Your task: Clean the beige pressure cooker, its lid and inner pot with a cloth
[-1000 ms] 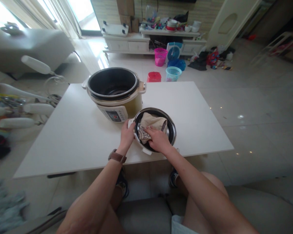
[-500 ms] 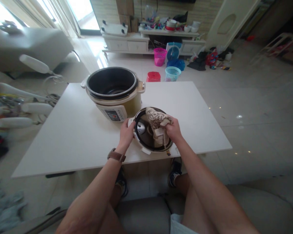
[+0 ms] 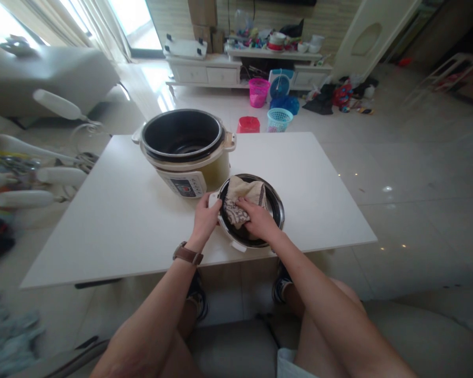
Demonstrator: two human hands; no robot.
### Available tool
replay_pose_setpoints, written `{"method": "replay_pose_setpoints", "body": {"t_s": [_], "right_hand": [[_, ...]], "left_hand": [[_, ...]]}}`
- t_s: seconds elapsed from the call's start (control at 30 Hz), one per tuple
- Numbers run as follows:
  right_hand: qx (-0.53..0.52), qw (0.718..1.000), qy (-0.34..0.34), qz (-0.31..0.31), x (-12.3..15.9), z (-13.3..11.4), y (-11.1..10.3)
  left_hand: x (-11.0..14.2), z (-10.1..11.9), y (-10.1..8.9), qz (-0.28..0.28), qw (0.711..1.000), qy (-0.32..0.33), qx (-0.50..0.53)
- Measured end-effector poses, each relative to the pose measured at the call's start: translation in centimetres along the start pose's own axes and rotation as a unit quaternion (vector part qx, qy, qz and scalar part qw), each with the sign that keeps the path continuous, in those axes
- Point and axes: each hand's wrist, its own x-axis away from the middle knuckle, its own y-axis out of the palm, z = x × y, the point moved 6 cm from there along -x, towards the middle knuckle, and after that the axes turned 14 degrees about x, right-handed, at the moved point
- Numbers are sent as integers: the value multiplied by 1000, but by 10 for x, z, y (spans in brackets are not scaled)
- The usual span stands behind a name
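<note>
Left hand [image 3: 205, 218], mine, one: clamped on the white side grip [image 3: 213, 198] of the round lid [image 3: 279, 206], thumb at the rim. Right hand [image 3: 260, 222], mine, one: fingers pressed down on the cloth [image 3: 246, 191]; whether they also pinch a fold, I cannot tell. Lid, one: dark side up, at the near edge of the white table [image 3: 114, 220], near the cooker [image 3: 217, 170]; resting or held clear, not certain. Cloth, one: beige, brown-patterned, bunched within the lid's rim, covering much of it. Cooker, one: upright on the table, mouth uncovered, dark inner pot [image 3: 181, 131] seated within. Progress, my judgement: lid off, cloth on its inner face, wiping seemingly under way. Outstanding: the wiping looks unfinished; which patches are clean I cannot tell, and the lid is not on the cooker
</note>
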Motion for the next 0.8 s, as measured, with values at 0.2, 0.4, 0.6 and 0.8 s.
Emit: {"method": "replay_pose_setpoints", "body": {"t_s": [0.2,0.4,0.6,0.8], "right_hand": [[-13,1000,14,1,1,-4,-3],[2,1000,18,9,-1,-6,2],[19,999,33,9,0,-9,2],[19,999,20,18,0,-10,2]], "left_hand": [[1,-1,0,-8,1000,10,-3],[-3,-2,1,20,999,42,-25],[-6,-1,3,18,997,53,-47],[2,2,2,14,998,47,-48]]}}
